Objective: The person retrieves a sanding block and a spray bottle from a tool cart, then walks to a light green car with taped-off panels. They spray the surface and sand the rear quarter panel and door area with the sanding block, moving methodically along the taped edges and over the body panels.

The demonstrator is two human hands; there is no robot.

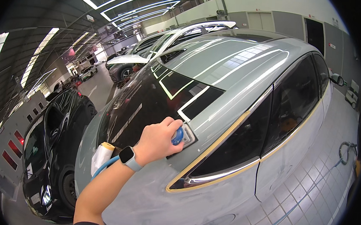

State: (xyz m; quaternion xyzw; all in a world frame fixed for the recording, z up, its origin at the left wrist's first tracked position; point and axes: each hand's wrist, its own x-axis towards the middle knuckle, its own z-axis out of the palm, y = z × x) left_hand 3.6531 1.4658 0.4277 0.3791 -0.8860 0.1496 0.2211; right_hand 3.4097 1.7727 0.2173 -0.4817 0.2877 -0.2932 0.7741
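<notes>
My left hand [159,140], with a watch on its wrist, is closed round the blue round top of a sander [188,137]. The sander's grey rectangular pad lies against the grey car's [206,133] rear pillar, between the dark rear window [143,110] and the side window [228,149]. Yellow masking tape [209,150] borders that side window. Blue hose [104,168] shows beside my wrist; its connection to the tool is hidden. By the rear window's lower edge sits a yellow-and-white roll [103,151]. My right hand is out of the picture.
A black car [54,145] stands close on the left. A white car [194,32] with raised panels is parked beyond the grey one. Across the tiled floor on the right runs a blue hose [279,222], with a dark coil [346,151] near the rim.
</notes>
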